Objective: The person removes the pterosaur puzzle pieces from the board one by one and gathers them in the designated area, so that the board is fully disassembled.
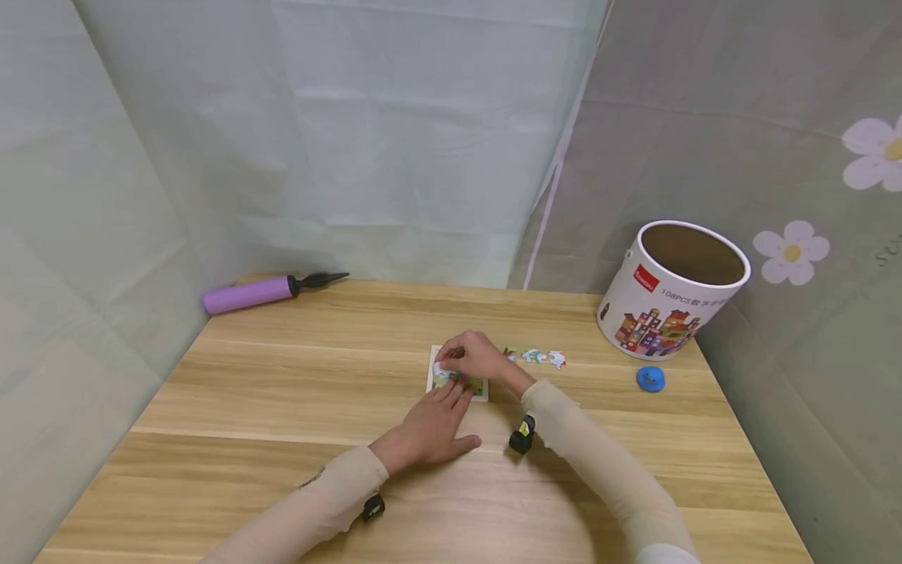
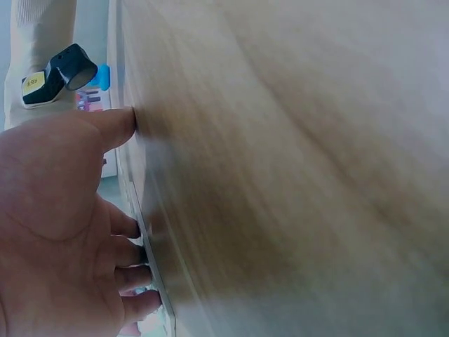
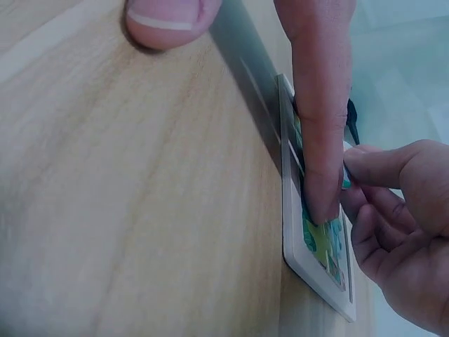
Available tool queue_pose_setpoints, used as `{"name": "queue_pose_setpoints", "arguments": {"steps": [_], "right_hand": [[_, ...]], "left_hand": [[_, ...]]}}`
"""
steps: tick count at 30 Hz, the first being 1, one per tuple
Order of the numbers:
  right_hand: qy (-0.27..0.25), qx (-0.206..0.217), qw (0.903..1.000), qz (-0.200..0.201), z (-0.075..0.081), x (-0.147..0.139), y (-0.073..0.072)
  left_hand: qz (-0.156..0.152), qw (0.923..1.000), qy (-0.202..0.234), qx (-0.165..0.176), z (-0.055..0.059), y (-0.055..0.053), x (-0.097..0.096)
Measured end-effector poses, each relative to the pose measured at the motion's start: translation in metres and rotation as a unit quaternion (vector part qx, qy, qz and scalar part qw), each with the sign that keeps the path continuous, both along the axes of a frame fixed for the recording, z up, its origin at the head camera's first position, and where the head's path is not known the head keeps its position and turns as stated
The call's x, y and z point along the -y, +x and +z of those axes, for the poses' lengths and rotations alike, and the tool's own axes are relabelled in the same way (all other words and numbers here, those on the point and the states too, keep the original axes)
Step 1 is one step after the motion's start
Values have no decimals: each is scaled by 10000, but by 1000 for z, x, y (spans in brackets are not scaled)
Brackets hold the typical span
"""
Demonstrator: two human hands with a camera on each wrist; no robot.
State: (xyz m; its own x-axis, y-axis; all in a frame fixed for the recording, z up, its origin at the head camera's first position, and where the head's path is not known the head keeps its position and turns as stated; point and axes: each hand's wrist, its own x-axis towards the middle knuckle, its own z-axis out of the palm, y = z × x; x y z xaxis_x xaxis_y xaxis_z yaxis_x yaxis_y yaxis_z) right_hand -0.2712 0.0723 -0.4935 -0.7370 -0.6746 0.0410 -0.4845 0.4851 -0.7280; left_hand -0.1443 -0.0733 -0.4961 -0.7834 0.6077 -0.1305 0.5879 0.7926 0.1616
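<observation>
A small jigsaw puzzle board [image 1: 431, 377] with a pale frame lies on the table; the right wrist view shows its raised rim [image 3: 298, 261] and green picture. My left hand [image 1: 435, 427] rests with straight fingers over its near edge, thumb spread out on the table. Above the board's left part, my right hand [image 1: 478, 357] pinches a puzzle piece [image 3: 346, 178] between thumb and fingers, mostly hidden by them. Right of the board lie loose puzzle pieces: a brown-green one [image 1: 510, 354], a green-white one [image 1: 533, 356] and a white-red one [image 1: 557, 359].
A large white bucket [image 1: 651, 313] with printed blocks stands at the back right. In front of it sits a small blue object [image 1: 651, 379]. A purple hand pump [image 1: 250, 295] with a black nozzle lies at the back left. Fabric curtains [image 1: 395, 141] enclose the table [image 1: 268, 415].
</observation>
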Motion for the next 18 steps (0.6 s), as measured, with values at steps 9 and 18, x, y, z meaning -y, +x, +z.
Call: {"name": "queue_pose_setpoints", "arguments": {"steps": [9,18], "right_hand": [[-13,-75,9999,-133,-4,1,-1],[45,-180,9993,-324,-2,4,3]], "left_hand": [[5,10000,-18,18,1,0,0],[-47,9999,-94,-78,1,0,-1]]}}
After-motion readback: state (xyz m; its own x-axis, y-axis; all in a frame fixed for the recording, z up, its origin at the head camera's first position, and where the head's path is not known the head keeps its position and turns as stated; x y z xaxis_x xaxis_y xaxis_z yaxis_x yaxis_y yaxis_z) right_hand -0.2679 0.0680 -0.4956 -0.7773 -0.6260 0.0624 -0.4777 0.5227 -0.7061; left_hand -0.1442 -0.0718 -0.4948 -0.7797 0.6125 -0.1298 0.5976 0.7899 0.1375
